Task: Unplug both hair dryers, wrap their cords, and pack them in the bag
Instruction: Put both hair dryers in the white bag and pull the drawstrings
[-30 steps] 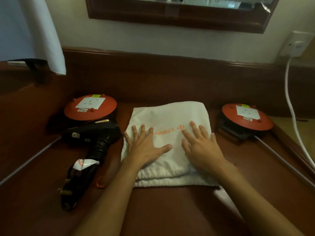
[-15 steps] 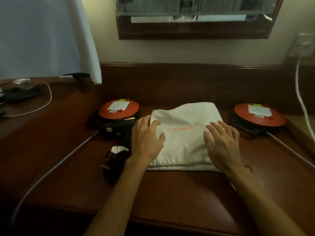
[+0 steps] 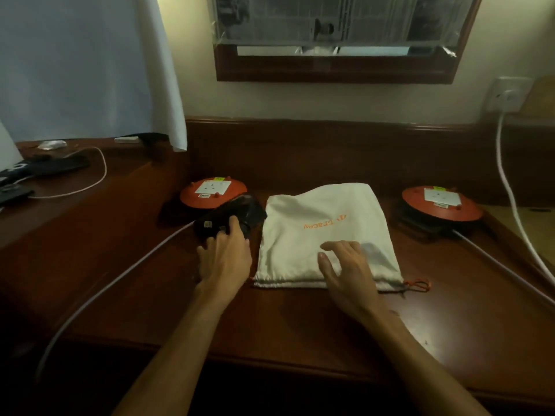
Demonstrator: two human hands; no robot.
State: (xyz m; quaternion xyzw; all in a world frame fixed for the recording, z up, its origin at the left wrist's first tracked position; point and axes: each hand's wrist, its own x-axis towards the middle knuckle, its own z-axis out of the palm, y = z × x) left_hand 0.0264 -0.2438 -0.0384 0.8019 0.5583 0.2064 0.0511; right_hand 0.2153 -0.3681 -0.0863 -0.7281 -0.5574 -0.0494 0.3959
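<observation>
A white drawstring bag (image 3: pixel 326 229) with orange lettering lies flat on the brown desk (image 3: pixel 270 319), its mouth toward me. A black hair dryer (image 3: pixel 237 213) sits just left of the bag, its body tilted up. My left hand (image 3: pixel 225 256) is closed over the dryer's handle, which it hides. My right hand (image 3: pixel 350 270) hovers over the bag's near right part, fingers spread, holding nothing. A second dryer is not visible; the bag bulges slightly.
Two orange cable reels, one at the left (image 3: pixel 213 190) and one at the right (image 3: pixel 441 202), flank the bag, each trailing a pale cable toward me. A wall socket (image 3: pixel 509 94) with a white cord is at the right. Dark gadgets (image 3: pixel 45 168) lie far left. A mirror hangs above.
My left hand moved off the bag onto the hair dryer and gripped it, tilting it up. My right hand lifted slightly from the bag. My head pulled back, widening the view.
</observation>
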